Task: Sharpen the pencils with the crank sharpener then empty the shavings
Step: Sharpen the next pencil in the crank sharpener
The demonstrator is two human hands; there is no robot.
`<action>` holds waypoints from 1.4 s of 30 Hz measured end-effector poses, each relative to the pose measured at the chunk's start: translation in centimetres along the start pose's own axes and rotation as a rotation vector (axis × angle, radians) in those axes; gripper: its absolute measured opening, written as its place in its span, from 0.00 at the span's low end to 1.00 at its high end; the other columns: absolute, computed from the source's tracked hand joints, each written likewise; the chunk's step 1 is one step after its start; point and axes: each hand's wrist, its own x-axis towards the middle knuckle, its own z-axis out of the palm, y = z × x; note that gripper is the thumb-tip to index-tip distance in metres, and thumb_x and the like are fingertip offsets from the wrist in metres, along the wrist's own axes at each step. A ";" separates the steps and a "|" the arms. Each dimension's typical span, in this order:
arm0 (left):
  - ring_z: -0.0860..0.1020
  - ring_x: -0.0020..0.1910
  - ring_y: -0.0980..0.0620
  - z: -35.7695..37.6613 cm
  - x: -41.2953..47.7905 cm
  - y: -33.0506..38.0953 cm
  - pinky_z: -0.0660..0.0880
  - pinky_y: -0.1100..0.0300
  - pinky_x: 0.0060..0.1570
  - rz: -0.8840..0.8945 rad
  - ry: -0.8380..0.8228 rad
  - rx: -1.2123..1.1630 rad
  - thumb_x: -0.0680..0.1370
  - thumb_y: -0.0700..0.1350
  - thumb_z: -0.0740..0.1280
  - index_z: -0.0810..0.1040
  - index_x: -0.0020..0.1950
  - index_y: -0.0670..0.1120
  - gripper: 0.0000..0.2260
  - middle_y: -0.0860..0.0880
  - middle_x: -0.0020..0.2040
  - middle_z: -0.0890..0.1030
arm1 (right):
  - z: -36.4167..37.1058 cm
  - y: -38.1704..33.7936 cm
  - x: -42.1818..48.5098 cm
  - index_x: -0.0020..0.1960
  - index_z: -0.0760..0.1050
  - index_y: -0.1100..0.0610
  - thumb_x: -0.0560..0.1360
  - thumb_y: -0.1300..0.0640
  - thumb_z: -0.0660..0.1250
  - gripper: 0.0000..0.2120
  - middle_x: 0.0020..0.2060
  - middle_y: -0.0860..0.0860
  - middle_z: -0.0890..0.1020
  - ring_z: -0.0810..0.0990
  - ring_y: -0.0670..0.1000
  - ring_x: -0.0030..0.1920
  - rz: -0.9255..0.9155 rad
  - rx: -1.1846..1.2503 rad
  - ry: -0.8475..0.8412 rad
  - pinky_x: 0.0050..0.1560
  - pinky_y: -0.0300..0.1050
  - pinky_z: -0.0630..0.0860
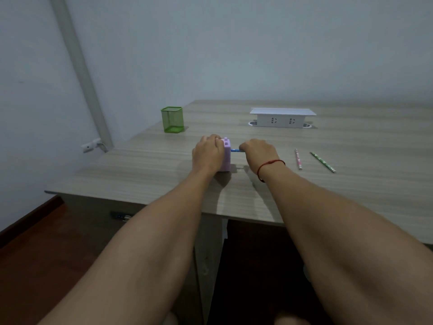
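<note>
One camera is sitting on the person's head. It is looking forward and down, over the near edge of the wooden table [140, 174]. Both bare arms [152, 242] are filling the bottom of the picture, big and close. The left hand [207, 152] and the right hand [259, 153] are showing small in the middle, farther out on the table. The far wall [257, 55] is filling the top. The floor [35, 254] is showing low on the near left. The view is taking in a lot from side to side.
</note>
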 end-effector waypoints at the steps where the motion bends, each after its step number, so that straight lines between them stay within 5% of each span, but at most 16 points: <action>1: 0.75 0.55 0.40 0.0 0.0 -0.1 0.71 0.51 0.56 0.003 0.009 0.005 0.80 0.45 0.54 0.78 0.55 0.43 0.14 0.39 0.55 0.78 | 0.0 -0.3 0.2 0.66 0.74 0.57 0.80 0.67 0.54 0.19 0.60 0.59 0.77 0.77 0.61 0.61 -0.021 -0.004 0.003 0.57 0.51 0.73; 16: 0.74 0.54 0.43 0.2 0.9 -0.7 0.69 0.54 0.52 0.017 -0.032 -0.047 0.80 0.45 0.54 0.78 0.52 0.41 0.14 0.40 0.53 0.79 | 0.2 -0.6 1.3 0.58 0.77 0.60 0.80 0.64 0.57 0.12 0.54 0.58 0.80 0.80 0.59 0.54 -0.110 -0.027 0.023 0.50 0.50 0.75; 29: 0.75 0.56 0.44 -0.5 1.4 -0.7 0.71 0.53 0.54 -0.013 -0.135 -0.068 0.79 0.46 0.54 0.78 0.57 0.44 0.16 0.42 0.58 0.79 | 0.8 -0.9 1.4 0.61 0.73 0.58 0.81 0.61 0.56 0.12 0.58 0.57 0.78 0.78 0.60 0.58 -0.047 0.019 0.052 0.51 0.51 0.73; 34: 0.74 0.64 0.45 -2.2 1.9 -0.9 0.70 0.54 0.65 -0.037 -0.171 -0.190 0.78 0.45 0.60 0.75 0.66 0.42 0.17 0.42 0.66 0.76 | 0.0 -2.8 1.0 0.72 0.62 0.58 0.79 0.67 0.56 0.22 0.64 0.59 0.73 0.77 0.62 0.60 -0.089 0.114 0.065 0.57 0.55 0.74; 38: 0.76 0.54 0.46 -3.2 1.5 -1.6 0.74 0.52 0.58 -0.238 -0.012 -0.427 0.80 0.48 0.56 0.79 0.50 0.46 0.13 0.43 0.53 0.78 | 0.0 -3.4 0.7 0.76 0.56 0.57 0.74 0.73 0.58 0.33 0.70 0.58 0.66 0.76 0.64 0.60 -0.181 0.254 0.012 0.57 0.59 0.75; 42: 0.76 0.48 0.45 -3.5 0.1 -4.3 0.72 0.57 0.47 -0.203 -0.144 -0.198 0.79 0.39 0.56 0.78 0.51 0.41 0.11 0.41 0.47 0.79 | 0.1 -4.0 1.1 0.75 0.56 0.55 0.71 0.70 0.66 0.37 0.74 0.55 0.59 0.75 0.64 0.61 -0.225 0.247 -0.052 0.58 0.57 0.76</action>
